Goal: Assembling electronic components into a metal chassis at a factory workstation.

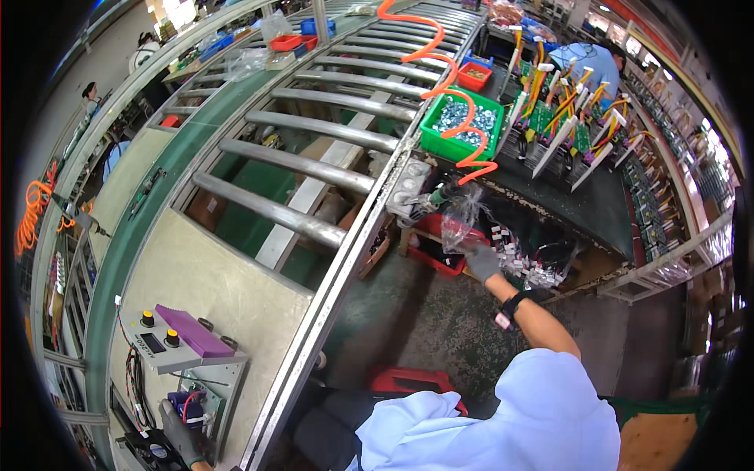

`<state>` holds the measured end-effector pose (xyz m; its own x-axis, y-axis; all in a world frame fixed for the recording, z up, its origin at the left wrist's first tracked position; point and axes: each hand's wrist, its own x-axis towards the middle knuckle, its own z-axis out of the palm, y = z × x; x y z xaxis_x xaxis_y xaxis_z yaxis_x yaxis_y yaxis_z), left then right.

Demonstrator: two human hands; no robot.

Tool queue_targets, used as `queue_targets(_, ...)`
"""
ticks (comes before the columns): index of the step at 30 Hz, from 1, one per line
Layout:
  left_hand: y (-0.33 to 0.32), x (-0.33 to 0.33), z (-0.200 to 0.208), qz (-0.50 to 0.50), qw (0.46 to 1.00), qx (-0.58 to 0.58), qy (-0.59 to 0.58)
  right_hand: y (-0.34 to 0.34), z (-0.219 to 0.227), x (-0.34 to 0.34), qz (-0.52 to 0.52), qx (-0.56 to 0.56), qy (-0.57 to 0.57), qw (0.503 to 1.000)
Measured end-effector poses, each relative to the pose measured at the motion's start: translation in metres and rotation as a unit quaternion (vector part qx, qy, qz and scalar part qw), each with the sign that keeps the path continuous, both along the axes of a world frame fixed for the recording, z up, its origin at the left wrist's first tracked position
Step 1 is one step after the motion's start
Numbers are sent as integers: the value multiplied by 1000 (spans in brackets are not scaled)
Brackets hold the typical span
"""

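My right hand (482, 262), in a grey glove, is stretched out to the right with its fingers closed at the lower part of a clear plastic bag (463, 226). The bag sits over a red bin (436, 255) under the bench; its contents are hard to make out. Beside the hand lies a pile of white-ended cable connectors (522, 265). My left hand (181, 433), also gloved, lies with fingers extended against an opened device with a purple panel (192, 331). Near it are a black fan (157, 451) and a blue-purple cylindrical part (187, 407).
A metal roller conveyor (314, 161) runs away ahead. A green bin of small metal parts (462, 125) stands by an orange coiled hose (471, 141) with a tool. Circuit boards with wires (565, 118) crowd the right bench, another person (589, 63) behind. A screwdriver (93, 224) hangs left.
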<state>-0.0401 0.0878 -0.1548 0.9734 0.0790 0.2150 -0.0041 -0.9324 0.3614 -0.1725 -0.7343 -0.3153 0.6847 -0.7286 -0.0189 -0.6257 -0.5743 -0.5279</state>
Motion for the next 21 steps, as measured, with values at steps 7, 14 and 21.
queue_targets(7,-4,1,-1,17,999,22,16,-77,-27,-12,-166,-31,207,964)
queue_targets(14,-29,-3,12,83,994,-74,1,-82,-47,-3,-195,-10,78,978)
queue_targets(21,-57,-13,19,145,961,-228,-57,-46,24,-25,-110,-127,-236,957)
